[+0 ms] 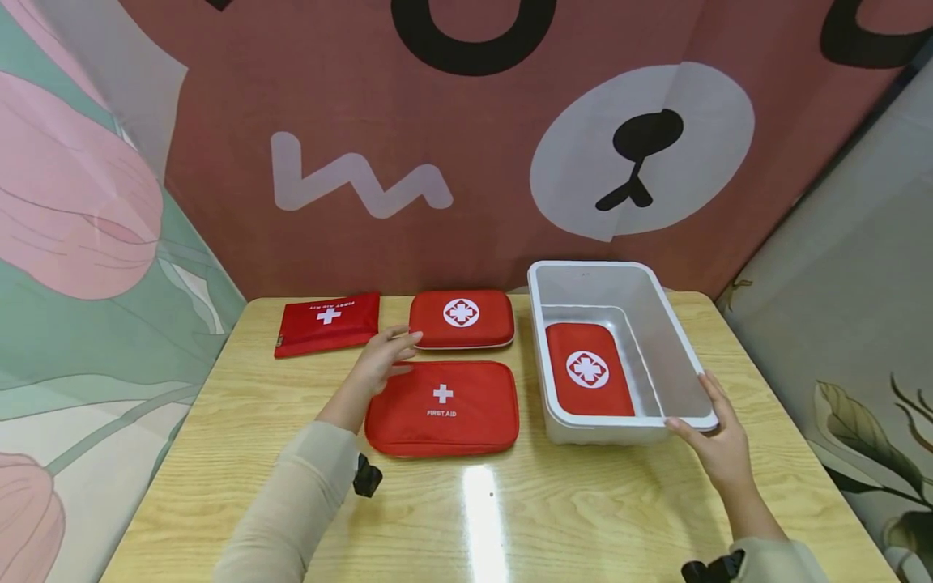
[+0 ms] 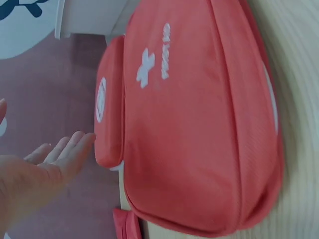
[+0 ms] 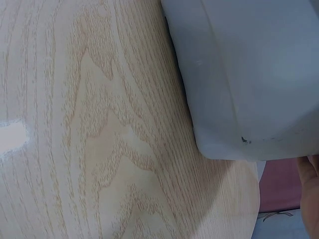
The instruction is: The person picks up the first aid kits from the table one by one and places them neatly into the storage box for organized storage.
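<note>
Currently, the white bin stands on the counter, its near right corner clamped in the right hand. Well apart, the left hand hovers, fingers loosely extended, beside the red hard case; whether they touch it is unclear.

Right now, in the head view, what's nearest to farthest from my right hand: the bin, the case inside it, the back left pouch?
1. Bin, touched by the right hand.
2. Case, inside the bin, toward its left.
3. Back left pouch, leftmost of the three.
</note>
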`<act>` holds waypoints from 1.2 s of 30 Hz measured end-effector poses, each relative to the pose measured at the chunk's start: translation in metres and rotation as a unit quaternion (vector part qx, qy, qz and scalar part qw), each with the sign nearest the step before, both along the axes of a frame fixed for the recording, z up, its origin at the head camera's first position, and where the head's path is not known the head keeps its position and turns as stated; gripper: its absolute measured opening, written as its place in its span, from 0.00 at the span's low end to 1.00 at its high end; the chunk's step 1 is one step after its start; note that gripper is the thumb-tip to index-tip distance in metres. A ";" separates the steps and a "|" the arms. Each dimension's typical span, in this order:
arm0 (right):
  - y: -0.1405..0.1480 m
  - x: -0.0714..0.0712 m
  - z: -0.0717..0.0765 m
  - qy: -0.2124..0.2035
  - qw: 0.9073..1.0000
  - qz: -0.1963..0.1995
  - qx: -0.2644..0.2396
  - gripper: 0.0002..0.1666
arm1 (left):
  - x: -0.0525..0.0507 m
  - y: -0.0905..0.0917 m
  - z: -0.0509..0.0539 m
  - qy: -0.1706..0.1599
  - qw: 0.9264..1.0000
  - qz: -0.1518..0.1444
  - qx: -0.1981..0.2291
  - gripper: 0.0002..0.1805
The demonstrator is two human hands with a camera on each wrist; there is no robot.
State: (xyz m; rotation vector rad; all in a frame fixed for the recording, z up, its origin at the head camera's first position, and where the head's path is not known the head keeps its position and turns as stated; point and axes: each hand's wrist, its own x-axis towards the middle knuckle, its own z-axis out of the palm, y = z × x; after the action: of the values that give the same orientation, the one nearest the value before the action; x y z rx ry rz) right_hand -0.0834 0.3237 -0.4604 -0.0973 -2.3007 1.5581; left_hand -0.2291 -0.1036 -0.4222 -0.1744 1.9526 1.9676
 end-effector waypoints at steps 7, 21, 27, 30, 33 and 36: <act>0.000 0.000 0.001 0.003 1.000 0.002 -0.012 0.44 | 0.001 -0.008 -0.007 0.030 0.997 -0.021 -0.066 0.34; 0.001 -0.001 0.000 0.007 1.000 0.010 -0.026 0.44 | -0.003 -0.028 -0.023 0.044 0.984 -0.005 -0.172 0.35; 0.002 -0.001 -0.001 0.015 0.999 0.015 -0.049 0.44 | -0.004 -0.032 -0.031 0.057 0.977 -0.007 -0.204 0.35; 0.002 -0.002 -0.001 0.021 0.997 0.019 -0.067 0.44 | -0.003 -0.032 -0.035 0.062 0.973 -0.008 -0.221 0.35; 0.002 -0.002 -0.002 0.023 0.997 0.022 -0.071 0.44 | -0.006 -0.035 -0.046 0.069 0.970 -0.010 -0.234 0.35; 0.002 -0.001 -0.002 0.022 0.997 0.022 -0.072 0.44 | -0.025 -0.049 -0.089 0.109 0.969 -0.012 -0.223 0.35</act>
State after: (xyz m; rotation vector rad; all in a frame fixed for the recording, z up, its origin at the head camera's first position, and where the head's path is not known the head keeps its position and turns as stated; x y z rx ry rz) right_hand -0.0848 0.3255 -0.4623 -0.0491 -2.1686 1.7304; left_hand -0.2539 -0.1522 -0.5114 -0.0472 2.5082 1.5567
